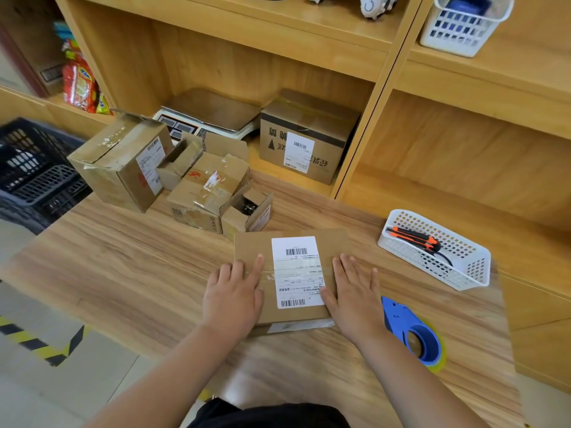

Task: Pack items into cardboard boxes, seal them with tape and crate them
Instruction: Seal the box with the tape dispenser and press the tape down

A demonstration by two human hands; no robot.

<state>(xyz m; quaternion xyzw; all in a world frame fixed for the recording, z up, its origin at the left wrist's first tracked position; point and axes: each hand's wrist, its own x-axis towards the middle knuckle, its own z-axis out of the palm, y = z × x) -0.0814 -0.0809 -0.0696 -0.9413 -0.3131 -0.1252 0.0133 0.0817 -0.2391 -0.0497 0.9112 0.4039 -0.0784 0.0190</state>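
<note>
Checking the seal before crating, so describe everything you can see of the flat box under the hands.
The flat box is brown cardboard, shut, lying flat on the wooden table. A white shipping label with barcodes sits on its top, and a strip of clear tape runs across it. The left hand and right hand press it with straight fingers, one at each side of the label.

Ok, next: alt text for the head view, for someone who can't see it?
The left hand and right hand press flat on a taped cardboard box with a shipping label, on a wooden table. A blue tape dispenser lies to its right; other boxes stand behind.
</note>
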